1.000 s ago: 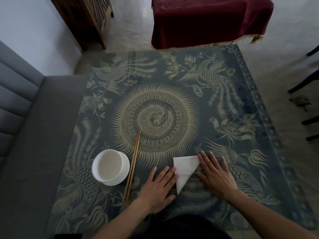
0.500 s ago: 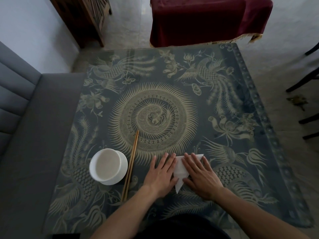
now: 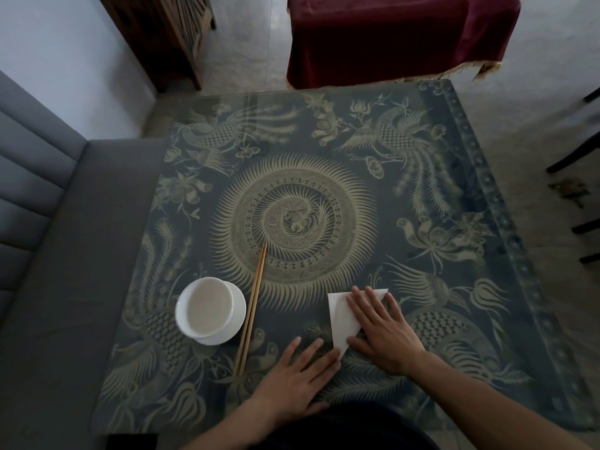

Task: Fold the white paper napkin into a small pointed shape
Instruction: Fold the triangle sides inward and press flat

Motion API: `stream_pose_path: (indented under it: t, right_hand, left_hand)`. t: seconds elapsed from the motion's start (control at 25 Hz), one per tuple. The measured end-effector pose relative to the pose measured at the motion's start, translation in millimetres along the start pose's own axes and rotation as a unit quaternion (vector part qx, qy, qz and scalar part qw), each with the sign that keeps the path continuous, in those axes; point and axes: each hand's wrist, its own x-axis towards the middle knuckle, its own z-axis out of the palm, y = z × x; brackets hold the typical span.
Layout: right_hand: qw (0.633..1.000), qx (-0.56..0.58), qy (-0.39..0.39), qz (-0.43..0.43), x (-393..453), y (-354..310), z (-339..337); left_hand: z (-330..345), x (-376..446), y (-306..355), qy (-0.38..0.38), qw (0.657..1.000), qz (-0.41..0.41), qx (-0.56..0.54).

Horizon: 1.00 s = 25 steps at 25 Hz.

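Note:
The white paper napkin (image 3: 341, 316) lies folded into a triangle near the table's front edge, its point aimed toward me. My right hand (image 3: 384, 331) lies flat on the napkin's right half, fingers spread, and covers that side. My left hand (image 3: 297, 381) rests flat on the tabletop to the lower left, fingers apart. Its fingertips sit at the napkin's lower point; contact is unclear.
A white bowl on a saucer (image 3: 209, 308) stands to the left, with a pair of wooden chopsticks (image 3: 251, 308) beside it. The patterned glass-topped table (image 3: 292, 219) stretches away ahead. A grey sofa (image 3: 48, 254) borders the left, and a dark red cloth-covered table (image 3: 389, 37) stands beyond.
My left hand has slid off the napkin, down and toward me. My right hand has stayed pressing on the napkin's right side, and more of the white triangle shows.

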Motion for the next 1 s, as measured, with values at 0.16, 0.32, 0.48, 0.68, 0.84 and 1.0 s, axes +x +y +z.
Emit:
stream_pose_path:
  t: [0.16,0.32,0.48,0.68,0.84,1.0]
  right_hand:
    - [1.0,-0.011,0.006,0.007,-0.9,-2.7,-0.1]
    - [1.0,0.008,-0.002,0.025,4.7,-12.5,-4.6]
    - [0.997,0.027,-0.005,0.069,14.6,-19.9,-2.3]
    - [0.996,0.044,-0.001,0.08,15.7,-19.4,5.2]
    - [0.992,0.048,0.032,0.113,11.4,-5.4,9.6]
    - [0.985,0.026,0.039,0.164,-0.8,22.4,9.7]
  left_hand:
    - [-11.9,-1.2,-7.2,0.015,1.0,0.001,-0.025]
    - [-31.3,28.1,-28.3,0.026,0.99,-0.125,-0.064]
    - [-40.2,59.9,-35.4,0.004,0.989,-0.138,-0.056]
    - [-27.1,68.0,-28.4,0.007,0.989,-0.128,-0.069]
    - [-25.2,66.5,-31.5,0.013,0.989,-0.123,-0.077]
    - [-24.6,66.1,-32.6,0.013,0.99,-0.117,-0.075]
